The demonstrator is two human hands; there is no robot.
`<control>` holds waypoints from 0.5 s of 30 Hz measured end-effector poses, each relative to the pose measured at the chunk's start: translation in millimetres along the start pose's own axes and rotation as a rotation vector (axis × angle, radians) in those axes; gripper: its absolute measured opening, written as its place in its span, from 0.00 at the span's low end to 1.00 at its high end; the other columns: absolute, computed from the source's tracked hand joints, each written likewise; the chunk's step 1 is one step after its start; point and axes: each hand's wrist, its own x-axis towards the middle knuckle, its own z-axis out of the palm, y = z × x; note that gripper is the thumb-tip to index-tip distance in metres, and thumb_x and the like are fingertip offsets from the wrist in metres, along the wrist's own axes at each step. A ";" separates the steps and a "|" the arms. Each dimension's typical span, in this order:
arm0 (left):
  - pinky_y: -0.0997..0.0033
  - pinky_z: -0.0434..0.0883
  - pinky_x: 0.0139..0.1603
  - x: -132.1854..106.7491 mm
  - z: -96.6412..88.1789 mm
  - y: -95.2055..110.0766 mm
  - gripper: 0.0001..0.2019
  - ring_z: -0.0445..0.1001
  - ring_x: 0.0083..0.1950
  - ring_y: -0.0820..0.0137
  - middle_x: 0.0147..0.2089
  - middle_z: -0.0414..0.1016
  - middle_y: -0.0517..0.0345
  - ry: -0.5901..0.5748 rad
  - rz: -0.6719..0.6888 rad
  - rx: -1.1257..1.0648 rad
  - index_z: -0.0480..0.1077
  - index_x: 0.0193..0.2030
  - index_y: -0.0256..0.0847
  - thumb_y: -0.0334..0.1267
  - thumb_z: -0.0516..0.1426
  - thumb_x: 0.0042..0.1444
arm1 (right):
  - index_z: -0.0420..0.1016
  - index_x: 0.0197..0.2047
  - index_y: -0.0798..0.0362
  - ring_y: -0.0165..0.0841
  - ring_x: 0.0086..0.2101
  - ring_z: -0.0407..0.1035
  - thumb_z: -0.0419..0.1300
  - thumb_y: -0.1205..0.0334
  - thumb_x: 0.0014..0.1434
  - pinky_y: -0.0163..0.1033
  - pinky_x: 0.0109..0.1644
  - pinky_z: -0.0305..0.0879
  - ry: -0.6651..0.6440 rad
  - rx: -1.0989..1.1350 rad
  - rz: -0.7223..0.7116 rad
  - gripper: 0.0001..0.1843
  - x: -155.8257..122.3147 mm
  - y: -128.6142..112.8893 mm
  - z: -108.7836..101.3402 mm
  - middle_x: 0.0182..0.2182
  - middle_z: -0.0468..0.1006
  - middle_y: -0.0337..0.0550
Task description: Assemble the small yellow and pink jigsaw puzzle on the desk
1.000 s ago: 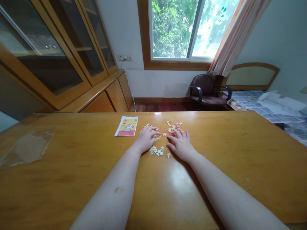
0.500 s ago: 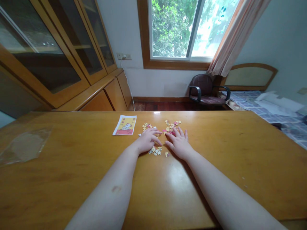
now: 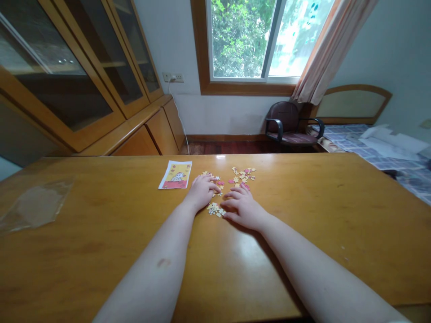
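Note:
Small jigsaw puzzle pieces lie in loose groups on the wooden table (image 3: 101, 269). My left hand (image 3: 201, 192) rests over the left group (image 3: 219, 183), fingers apart, covering part of it. My right hand (image 3: 243, 204) is spread just right of a pile of pale puzzle pieces (image 3: 214, 209), its thumb at the pile's edge. Beyond my right fingertips lie yellow and pink pieces (image 3: 247, 171). A picture card (image 3: 176, 175) with a white animal on yellow and pink lies left of my left hand. Whether a piece sits under either palm is hidden.
A clear plastic bag (image 3: 37, 202) lies flat at the table's left. Past the far edge stand a glass-door cabinet (image 3: 134, 107), an office chair (image 3: 286, 123) and a bed (image 3: 357, 139). A window (image 3: 240, 40) with a pink curtain (image 3: 330, 54) is behind.
My right hand has moved toward me and left, over to the pale pile, uncovering yellow and pink pieces. My left hand has shifted slightly left and away from me.

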 end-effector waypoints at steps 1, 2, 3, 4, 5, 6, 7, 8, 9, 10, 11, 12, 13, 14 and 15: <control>0.48 0.59 0.66 0.0 -0.1 0.4 0.17 0.66 0.62 0.58 0.55 0.77 0.59 0.004 0.006 0.004 0.82 0.34 0.51 0.25 0.54 0.53 | 0.80 0.48 0.43 0.44 0.58 0.59 0.64 0.54 0.59 0.60 0.68 0.42 -0.019 -0.002 -0.013 0.14 -0.3 -2.0 1.0 0.52 0.76 0.44; 0.48 0.60 0.66 0.0 0.0 0.7 0.17 0.66 0.62 0.58 0.55 0.77 0.59 0.010 0.014 0.007 0.82 0.35 0.50 0.26 0.54 0.53 | 0.80 0.48 0.43 0.44 0.58 0.60 0.63 0.54 0.60 0.60 0.68 0.42 -0.032 -0.005 -0.023 0.14 -0.4 -3.5 1.9 0.52 0.76 0.44; 0.49 0.60 0.65 0.0 0.2 0.9 0.17 0.66 0.61 0.58 0.54 0.77 0.59 0.016 0.019 0.009 0.82 0.36 0.50 0.26 0.54 0.53 | 0.80 0.48 0.43 0.43 0.57 0.60 0.63 0.55 0.60 0.60 0.67 0.43 -0.038 -0.006 -0.029 0.13 -0.4 -4.4 2.8 0.51 0.77 0.43; 0.50 0.61 0.65 0.0 0.7 0.8 0.17 0.66 0.61 0.58 0.54 0.77 0.58 0.023 0.023 0.011 0.82 0.37 0.49 0.26 0.54 0.54 | 0.80 0.47 0.44 0.43 0.57 0.61 0.63 0.55 0.60 0.59 0.67 0.44 -0.037 -0.005 -0.033 0.12 -0.3 -4.7 3.5 0.50 0.77 0.43; 0.51 0.61 0.65 0.1 1.1 0.7 0.17 0.67 0.61 0.59 0.54 0.77 0.57 0.030 0.024 0.013 0.82 0.37 0.49 0.27 0.54 0.54 | 0.80 0.46 0.44 0.43 0.56 0.61 0.63 0.55 0.60 0.58 0.67 0.45 -0.031 -0.002 -0.034 0.11 0.0 -4.5 4.1 0.49 0.78 0.43; 0.51 0.61 0.65 0.1 1.6 0.4 0.17 0.67 0.60 0.59 0.54 0.77 0.57 0.037 0.024 0.014 0.82 0.38 0.48 0.27 0.53 0.54 | 0.81 0.45 0.45 0.42 0.56 0.61 0.63 0.56 0.60 0.57 0.67 0.46 -0.021 0.002 -0.034 0.10 0.3 -3.8 4.6 0.48 0.78 0.43; 0.52 0.61 0.65 0.2 1.9 0.1 0.17 0.67 0.60 0.59 0.54 0.77 0.56 0.044 0.023 0.014 0.82 0.39 0.47 0.27 0.53 0.54 | 0.81 0.43 0.46 0.42 0.55 0.62 0.63 0.56 0.60 0.56 0.66 0.48 -0.007 0.005 -0.035 0.09 0.8 -2.6 5.0 0.47 0.79 0.43; 0.52 0.62 0.65 0.2 2.2 -0.2 0.17 0.67 0.60 0.59 0.54 0.77 0.55 0.047 0.022 0.012 0.81 0.39 0.47 0.27 0.53 0.54 | 0.81 0.41 0.47 0.41 0.55 0.63 0.63 0.56 0.60 0.55 0.66 0.49 0.009 0.006 -0.038 0.08 1.4 -1.0 5.3 0.46 0.79 0.42; 0.52 0.62 0.65 0.2 2.2 -0.3 0.17 0.67 0.60 0.59 0.54 0.77 0.55 0.048 0.022 0.008 0.81 0.39 0.46 0.27 0.53 0.54 | 0.81 0.39 0.48 0.41 0.54 0.64 0.62 0.57 0.61 0.53 0.65 0.50 0.028 0.005 -0.039 0.07 2.0 0.9 5.5 0.44 0.80 0.42; 0.52 0.62 0.65 0.3 2.1 -0.3 0.17 0.67 0.60 0.59 0.54 0.77 0.55 0.048 0.022 0.004 0.81 0.40 0.46 0.27 0.53 0.54 | 0.81 0.37 0.48 0.40 0.52 0.65 0.61 0.58 0.62 0.52 0.65 0.51 0.048 -0.001 -0.035 0.07 2.7 2.9 5.5 0.42 0.80 0.42; 0.52 0.62 0.65 0.3 1.8 -0.2 0.17 0.67 0.60 0.59 0.54 0.77 0.55 0.047 0.022 -0.001 0.81 0.39 0.46 0.27 0.53 0.54 | 0.81 0.35 0.49 0.39 0.50 0.67 0.60 0.59 0.63 0.51 0.64 0.53 0.070 -0.012 -0.019 0.08 3.4 4.8 5.4 0.40 0.81 0.42; 0.52 0.62 0.65 0.4 1.5 0.1 0.17 0.67 0.60 0.59 0.53 0.77 0.55 0.046 0.022 -0.005 0.81 0.39 0.46 0.27 0.53 0.54 | 0.81 0.33 0.50 0.38 0.47 0.68 0.60 0.60 0.63 0.51 0.63 0.54 0.090 -0.024 0.004 0.09 3.9 6.4 5.1 0.38 0.81 0.43; 0.52 0.62 0.65 0.4 1.2 0.5 0.17 0.67 0.60 0.60 0.53 0.77 0.55 0.044 0.024 -0.009 0.81 0.39 0.46 0.26 0.52 0.54 | 0.80 0.32 0.51 0.38 0.45 0.69 0.60 0.61 0.63 0.51 0.62 0.55 0.107 -0.033 0.028 0.10 4.3 7.5 4.7 0.36 0.80 0.43; 0.52 0.62 0.65 0.5 0.8 0.9 0.17 0.68 0.59 0.60 0.53 0.77 0.55 0.044 0.025 -0.013 0.81 0.39 0.47 0.26 0.52 0.54 | 0.80 0.33 0.51 0.37 0.44 0.69 0.61 0.61 0.62 0.50 0.61 0.56 0.117 -0.036 0.042 0.09 4.4 7.8 4.2 0.35 0.80 0.44; 0.53 0.62 0.65 0.5 0.6 1.2 0.18 0.68 0.60 0.60 0.53 0.77 0.55 0.043 0.028 -0.016 0.81 0.39 0.46 0.26 0.52 0.54 | 0.80 0.34 0.51 0.38 0.44 0.69 0.62 0.60 0.61 0.50 0.60 0.57 0.118 -0.031 0.041 0.07 4.3 7.4 3.8 0.36 0.80 0.44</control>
